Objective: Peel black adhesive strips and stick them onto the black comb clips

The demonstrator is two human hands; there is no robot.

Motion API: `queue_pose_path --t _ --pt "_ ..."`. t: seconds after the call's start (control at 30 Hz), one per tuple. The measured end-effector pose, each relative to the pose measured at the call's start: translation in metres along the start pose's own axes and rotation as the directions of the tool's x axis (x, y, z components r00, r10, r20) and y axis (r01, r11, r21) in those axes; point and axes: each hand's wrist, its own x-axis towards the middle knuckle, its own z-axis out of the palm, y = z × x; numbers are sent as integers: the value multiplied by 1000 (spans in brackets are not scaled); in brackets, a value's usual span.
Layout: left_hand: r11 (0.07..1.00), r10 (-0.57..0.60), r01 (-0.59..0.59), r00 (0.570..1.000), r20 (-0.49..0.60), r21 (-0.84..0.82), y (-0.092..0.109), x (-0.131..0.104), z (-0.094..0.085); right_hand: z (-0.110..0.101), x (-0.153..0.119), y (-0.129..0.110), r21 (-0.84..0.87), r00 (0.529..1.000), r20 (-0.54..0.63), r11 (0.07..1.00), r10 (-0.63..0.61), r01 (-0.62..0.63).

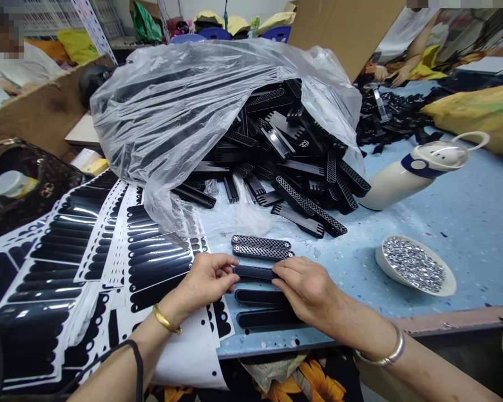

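Observation:
A smooth black strip-shaped piece (254,272) lies across the blue table between my hands. At its left end my left hand (209,279) has thumb and fingers closed together; my right hand (307,285) pinches its right end. Two more smooth black pieces (259,297) lie below it in a row, partly under my right hand. Just above are two black pieces with a silver mesh pattern (262,247). Sheets of black rounded stickers (159,251) spread out to the left of my left hand.
A clear plastic bag (184,84) spills many black folding combs (293,195) behind my hands. To the right stand a bowl of small shiny metal parts (416,265) and a tilted cream bottle (406,173). Another person's hands (391,74) work at the back right.

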Motion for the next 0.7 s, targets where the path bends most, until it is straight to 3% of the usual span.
queue_pose_path --t 0.47,0.7 --pt "1000 -26 26 999 18 -5 6 0 -1 2 -1 0 -11 1000 -2 1000 7 -7" --pt "999 -53 52 998 -31 -12 9 2 1 1 -1 1 66 998 -8 996 66 -66"
